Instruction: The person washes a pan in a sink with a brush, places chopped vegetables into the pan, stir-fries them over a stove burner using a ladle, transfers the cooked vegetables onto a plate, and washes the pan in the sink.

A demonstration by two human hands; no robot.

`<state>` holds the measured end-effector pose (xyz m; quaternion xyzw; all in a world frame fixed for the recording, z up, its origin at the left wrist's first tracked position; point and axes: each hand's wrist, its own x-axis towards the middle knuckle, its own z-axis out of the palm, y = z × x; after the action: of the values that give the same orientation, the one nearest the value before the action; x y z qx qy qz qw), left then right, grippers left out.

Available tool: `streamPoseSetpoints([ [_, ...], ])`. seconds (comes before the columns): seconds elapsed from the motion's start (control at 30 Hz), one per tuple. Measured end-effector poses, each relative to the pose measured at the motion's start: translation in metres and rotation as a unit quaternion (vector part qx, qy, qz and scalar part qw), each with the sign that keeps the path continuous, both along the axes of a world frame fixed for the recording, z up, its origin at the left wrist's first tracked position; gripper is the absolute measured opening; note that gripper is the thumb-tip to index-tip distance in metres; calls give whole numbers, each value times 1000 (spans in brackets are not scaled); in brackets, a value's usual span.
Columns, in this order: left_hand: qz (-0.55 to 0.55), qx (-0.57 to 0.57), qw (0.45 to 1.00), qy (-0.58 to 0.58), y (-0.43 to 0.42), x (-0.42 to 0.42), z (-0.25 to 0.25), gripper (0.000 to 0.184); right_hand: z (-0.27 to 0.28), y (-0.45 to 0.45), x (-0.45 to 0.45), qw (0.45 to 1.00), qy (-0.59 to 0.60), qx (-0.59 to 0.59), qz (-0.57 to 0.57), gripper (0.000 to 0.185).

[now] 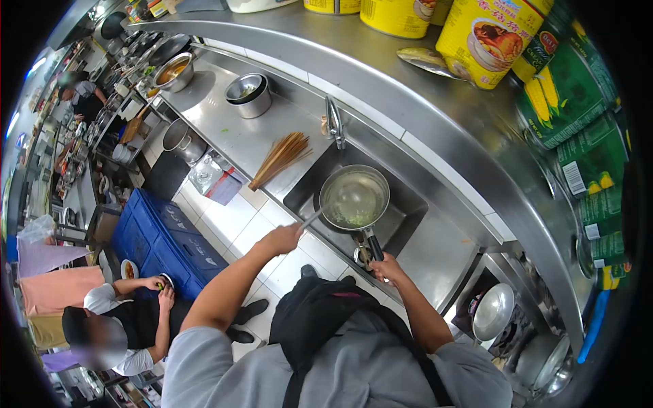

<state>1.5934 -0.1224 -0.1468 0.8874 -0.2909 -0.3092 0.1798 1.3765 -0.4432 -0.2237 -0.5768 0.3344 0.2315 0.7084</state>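
My left hand is closed around the end of a thin metal utensil. The utensil's far end goes into a saucepan, where I cannot make out its shape. Cloudy liquid with green bits fills the pan's bottom. With my right hand I grip the pan's black handle. The pan is held over a steel sink, just below the faucet. Left of the sink, a bamboo wok brush lies on the steel counter.
Metal bowls stand farther along the counter. A shelf with several cans runs above the sink. Another pan sits at right. A blue bin and a co-worker are at left behind me.
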Motion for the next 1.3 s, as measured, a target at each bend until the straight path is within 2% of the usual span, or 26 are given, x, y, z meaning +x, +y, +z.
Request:
streamPoseSetpoints([
  [0.1, 122, 45, 988, 86, -13, 0, 26, 39, 8, -2, 5, 1000, 10, 15, 14, 20],
  [0.17, 0, -33, 999, 31, 16, -15, -1, 38, 10, -4, 7, 1000, 7, 2, 25, 20],
  [0.2, 26, 48, 989, 135, 0, -24, 61, 39, 10, -3, 6, 999, 6, -9, 34, 20],
  [0.23, 30, 49, 989, 137, 0, -15, 45, 39, 12, -2, 8, 999, 7, -8, 37, 20],
  [0.3, -8, 29, 999, 45, 1, 2, -12, 40, 13, -2, 7, 997, 6, -41, 60, 19],
  [0.37, 14, 63, 993, -96, -11, 19, -26, 41, 6, -2, 6, 997, 1, -47, 54, 19],
  [0.47, 1, 96, 992, -83, -10, 25, 8, 42, -3, 0, 12, 997, -3, -64, 41, 19],
  [0.53, 55, 132, 985, 96, -7, 15, 31, 42, -6, 5, 20, 996, -6, -77, 34, 23],
  [0.57, 14, 98, 984, 150, -1, 13, 44, 42, -8, 10, 20, 998, 9, -60, 21, 22],
  [0.63, -25, 80, 987, 139, 4, 9, 52, 40, -11, 12, 21, 999, 21, -46, 4, 22],
  [0.7, 4, 113, 983, 142, -5, 23, 51, 40, -11, 12, 17, 998, 9, -56, 2, 20],
  [0.77, -1, 112, 993, 38, -7, 39, 32, 41, -7, 10, 19, 999, 15, -46, -1, 19],
  [0.83, 21, 88, 994, 58, -3, 44, 28, 41, -10, 6, 22, 999, 19, -36, -1, 18],
  [0.97, 107, 45, 934, 339, 1, 29, 31, 38, -8, 11, 29, 1000, 4, 0, 3, 18],
  [1.03, 219, -32, 852, 475, -10, 9, 19, 39, -12, 14, 30, 999, 20, 43, -27, 18],
  [1.1, 174, -117, 831, 515, -34, -1, 11, 32, -20, 15, 28, 999, 26, 40, -14, 17],
  [1.17, 152, -105, 847, 499, -62, 0, -20, 34, -32, 18, 23, 999, 33, 36, -6, 17],
  [1.2, 143, -92, 918, 357, -72, 1, -38, 34, -37, 17, 22, 997, 30, 68, -5, 17],
  [1.23, 134, -77, 966, 206, -79, 1, -49, 34, -39, 16, 23, 995, 26, 99, -3, 17],
  [1.3, 164, -83, 956, 227, -80, 6, -64, 34, -50, 10, 30, 995, 37, 93, 3, 19],
])
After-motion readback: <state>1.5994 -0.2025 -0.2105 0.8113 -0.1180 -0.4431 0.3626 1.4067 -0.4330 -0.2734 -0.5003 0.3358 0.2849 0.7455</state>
